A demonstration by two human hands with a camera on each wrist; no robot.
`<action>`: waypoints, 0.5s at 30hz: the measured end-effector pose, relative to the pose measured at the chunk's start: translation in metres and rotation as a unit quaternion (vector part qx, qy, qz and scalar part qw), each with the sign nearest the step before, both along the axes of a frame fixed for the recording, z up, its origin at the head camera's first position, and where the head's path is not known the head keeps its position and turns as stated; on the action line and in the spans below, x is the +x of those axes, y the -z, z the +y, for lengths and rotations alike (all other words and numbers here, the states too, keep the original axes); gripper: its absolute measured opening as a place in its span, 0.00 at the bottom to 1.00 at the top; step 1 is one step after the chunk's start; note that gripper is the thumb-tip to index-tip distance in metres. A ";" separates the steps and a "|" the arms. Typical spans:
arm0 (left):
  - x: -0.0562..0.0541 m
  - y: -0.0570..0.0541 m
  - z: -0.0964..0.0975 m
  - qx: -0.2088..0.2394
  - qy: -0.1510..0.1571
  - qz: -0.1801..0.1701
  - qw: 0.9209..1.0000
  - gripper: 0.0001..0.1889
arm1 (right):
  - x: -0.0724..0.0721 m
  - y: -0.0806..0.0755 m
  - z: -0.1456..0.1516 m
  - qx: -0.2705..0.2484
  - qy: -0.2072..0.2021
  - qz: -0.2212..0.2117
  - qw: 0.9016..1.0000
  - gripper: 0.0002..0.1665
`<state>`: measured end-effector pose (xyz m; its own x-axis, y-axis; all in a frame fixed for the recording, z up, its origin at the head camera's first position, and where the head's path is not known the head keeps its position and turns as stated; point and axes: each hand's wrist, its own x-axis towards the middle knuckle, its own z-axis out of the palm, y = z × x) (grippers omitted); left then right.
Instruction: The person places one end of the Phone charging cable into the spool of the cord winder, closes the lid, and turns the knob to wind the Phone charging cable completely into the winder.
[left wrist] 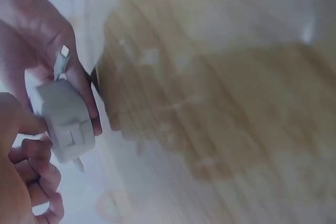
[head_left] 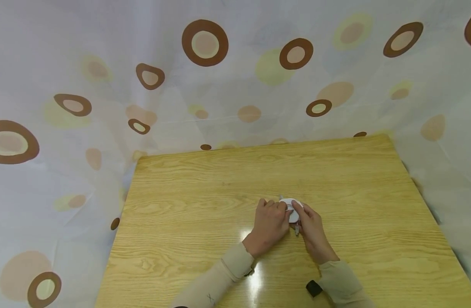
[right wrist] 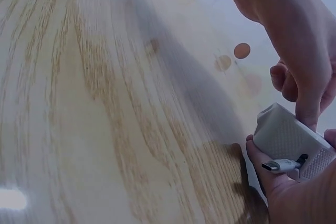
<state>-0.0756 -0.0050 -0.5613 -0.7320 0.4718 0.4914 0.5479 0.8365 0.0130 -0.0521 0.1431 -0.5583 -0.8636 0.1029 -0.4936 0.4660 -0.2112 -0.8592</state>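
A small white cable case [head_left: 295, 218] with rounded corners is held between both hands above the wooden table. My right hand [head_left: 313, 233] grips it from the right, thumb on top and fingers beneath. From the left, my left hand [head_left: 271, 220] has its thumb and forefinger at the middle of the case, its other fingers curled. A USB-C plug [right wrist: 281, 166] on a short white lead sticks out of a slot in the textured side wall. Another thin tip [left wrist: 79, 164] pokes from the opposite side in the left wrist view. The left fingertips partly hide the case's top face.
The wood-grain table [head_left: 204, 184] spreads out around the hands. A pale curtain [head_left: 239, 85] with brown and yellow round shapes hangs behind it and at both sides. A small black block [head_left: 314, 288] sits beside the right cuff.
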 end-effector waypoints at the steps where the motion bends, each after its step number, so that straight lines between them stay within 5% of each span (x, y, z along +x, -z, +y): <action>1: -0.001 0.001 -0.002 -0.001 0.009 -0.012 1.000 0.15 | 0.000 0.001 0.001 -0.003 -0.003 0.001 1.000 0.38; 6: -0.004 0.000 -0.013 0.039 0.052 -0.081 0.995 0.09 | 0.001 0.003 0.005 -0.024 -0.017 0.005 1.000 0.39; 10: -0.004 0.002 -0.020 0.124 0.050 -0.143 0.981 0.09 | 0.001 0.001 0.006 -0.033 -0.027 0.000 0.999 0.41; 12: -0.005 0.001 -0.024 0.171 0.032 -0.218 0.960 0.14 | 0.001 0.001 0.007 -0.033 -0.031 -0.005 0.999 0.42; 15: -0.009 -0.001 -0.030 0.254 -0.001 -0.364 0.896 0.22 | 0.000 0.001 0.007 -0.027 -0.042 -0.007 0.999 0.42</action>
